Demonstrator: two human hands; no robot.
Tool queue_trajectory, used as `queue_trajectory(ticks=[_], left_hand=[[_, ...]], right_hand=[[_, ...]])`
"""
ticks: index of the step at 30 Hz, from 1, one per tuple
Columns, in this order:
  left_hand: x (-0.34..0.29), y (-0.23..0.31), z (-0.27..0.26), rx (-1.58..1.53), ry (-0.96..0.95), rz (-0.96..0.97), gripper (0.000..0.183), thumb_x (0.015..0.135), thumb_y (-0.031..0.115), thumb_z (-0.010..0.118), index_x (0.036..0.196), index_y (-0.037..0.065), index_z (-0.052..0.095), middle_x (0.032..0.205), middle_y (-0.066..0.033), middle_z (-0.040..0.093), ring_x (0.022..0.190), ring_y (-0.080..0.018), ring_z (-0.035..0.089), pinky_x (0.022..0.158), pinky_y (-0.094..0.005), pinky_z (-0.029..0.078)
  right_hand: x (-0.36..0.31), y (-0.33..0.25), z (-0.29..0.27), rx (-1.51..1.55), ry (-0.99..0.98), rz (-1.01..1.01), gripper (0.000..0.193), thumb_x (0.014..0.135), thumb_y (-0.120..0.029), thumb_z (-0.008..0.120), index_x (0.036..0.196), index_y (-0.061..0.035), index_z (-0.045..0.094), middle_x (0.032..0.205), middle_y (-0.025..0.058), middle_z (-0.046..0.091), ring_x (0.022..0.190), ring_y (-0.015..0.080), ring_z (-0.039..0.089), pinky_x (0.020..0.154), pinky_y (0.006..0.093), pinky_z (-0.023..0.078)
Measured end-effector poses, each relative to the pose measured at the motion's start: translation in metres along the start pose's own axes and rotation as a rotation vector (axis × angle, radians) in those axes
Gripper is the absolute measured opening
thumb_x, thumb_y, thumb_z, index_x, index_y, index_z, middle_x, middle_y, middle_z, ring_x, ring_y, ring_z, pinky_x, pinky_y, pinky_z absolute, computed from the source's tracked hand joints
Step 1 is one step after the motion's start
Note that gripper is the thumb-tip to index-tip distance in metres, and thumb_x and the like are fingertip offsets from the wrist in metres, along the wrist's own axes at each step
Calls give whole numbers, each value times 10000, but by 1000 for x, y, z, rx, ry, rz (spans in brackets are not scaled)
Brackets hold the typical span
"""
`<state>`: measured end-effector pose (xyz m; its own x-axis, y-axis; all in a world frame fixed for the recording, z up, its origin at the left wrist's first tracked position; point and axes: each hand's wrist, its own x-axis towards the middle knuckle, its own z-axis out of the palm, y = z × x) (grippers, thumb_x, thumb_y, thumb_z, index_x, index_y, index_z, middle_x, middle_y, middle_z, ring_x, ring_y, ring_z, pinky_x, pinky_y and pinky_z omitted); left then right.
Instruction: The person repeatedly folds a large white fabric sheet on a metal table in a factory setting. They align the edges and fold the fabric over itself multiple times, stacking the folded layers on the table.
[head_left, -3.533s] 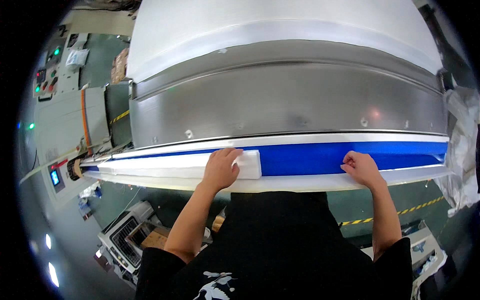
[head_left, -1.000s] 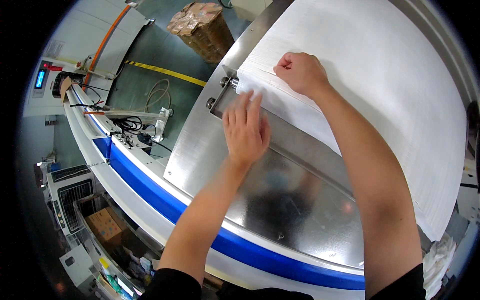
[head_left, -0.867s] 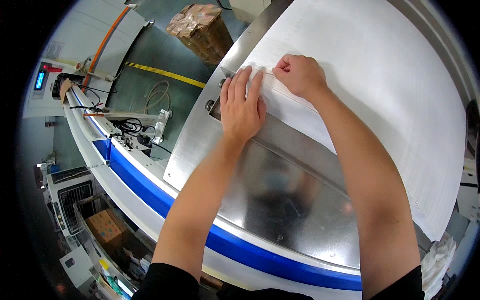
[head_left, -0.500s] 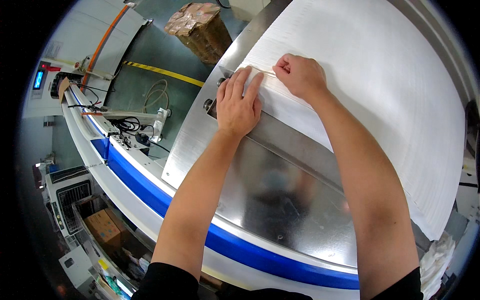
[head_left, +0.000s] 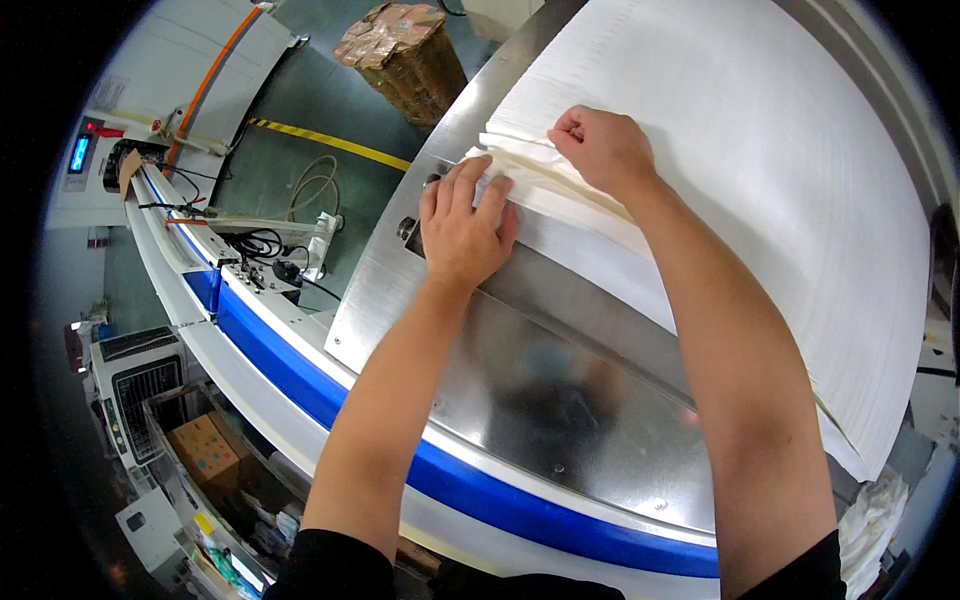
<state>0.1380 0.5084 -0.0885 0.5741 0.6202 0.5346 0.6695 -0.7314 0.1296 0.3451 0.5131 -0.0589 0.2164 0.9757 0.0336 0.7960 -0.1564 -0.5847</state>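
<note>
A white layered stack (head_left: 760,170) spreads from twelve to three o'clock on a shiny metal surface (head_left: 570,420), with a gap parting its front layers from the rest. At twelve o'clock, your left hand (head_left: 465,225) has its fingers slightly apart, tips at those front layers; whether it grips them, you cannot tell. At one o'clock, your right hand (head_left: 605,150) is curled narrow beside the gap; whether it pinches anything is unclear.

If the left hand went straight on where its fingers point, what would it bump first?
The left hand would probably meet the white stack first; they seem to be touching, though depth is unclear.
</note>
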Motion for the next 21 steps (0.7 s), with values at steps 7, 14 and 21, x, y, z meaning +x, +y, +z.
queue_trajectory(ticks=[7, 14, 21], left_hand=[[26, -30, -24, -1, -347, 350, 342, 691, 132, 663, 1022, 105, 581, 1146, -87, 576, 1113, -270, 527, 974, -443, 368], [75, 20, -49, 270, -770, 301, 387, 708, 120, 651, 1083, 90, 560, 1105, -103, 592, 1038, -274, 566, 956, -448, 372], [94, 38, 3, 685, -1090, 334, 389, 784, 162, 632, 1168, 132, 578, 1140, -76, 596, 1042, -265, 577, 930, -426, 395]], right_hand=[[-127, -6, -23, -186, 73, 99, 343, 911, -379, 470, 869, -94, 655, 768, 124, 636, 754, 313, 618, 683, 437, 488], [-310, 143, -125, -508, 185, 490, 500, 956, -413, 374, 759, -65, 674, 777, 141, 656, 759, 316, 632, 862, 497, 426], [-521, 320, -261, -667, 229, 795, 581, 971, -444, 320, 706, -78, 685, 687, 134, 655, 758, 321, 632, 967, 496, 354]])
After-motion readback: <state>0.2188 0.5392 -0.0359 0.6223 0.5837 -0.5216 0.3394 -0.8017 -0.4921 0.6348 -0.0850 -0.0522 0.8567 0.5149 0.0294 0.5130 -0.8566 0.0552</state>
